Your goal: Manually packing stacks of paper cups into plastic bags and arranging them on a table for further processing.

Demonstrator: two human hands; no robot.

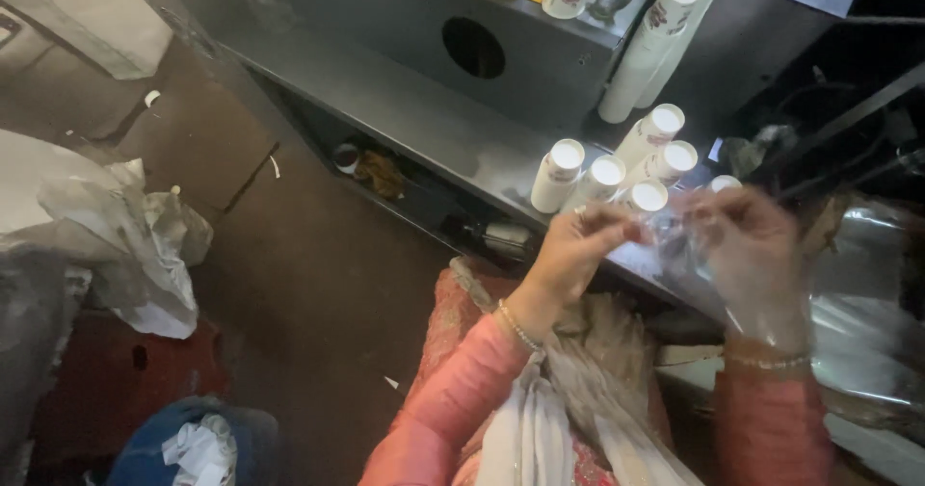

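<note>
Both hands' fingers pinched on clear plastic bag (pixel 674 240), stacked paper cups (pixel 617 173) just behind, metal shelf (pixel 405 110)

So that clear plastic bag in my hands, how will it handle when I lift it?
The clear plastic bag looks thin and crumpled, so probably floppy and very light. Its glossy film may slip between the left hand and right hand, and it drapes over the right one.

Between your left hand (pixel 576 245) and right hand (pixel 747 255) you pinch a clear plastic bag (pixel 771 284), thin, glossy and crinkled. The paper cups (pixel 602 178) before you look smooth and matt white. They rest on a brushed metal shelf (pixel 405 110) with a dull sheen. Your pink sleeves (pixel 453 399) are soft cloth.
</note>
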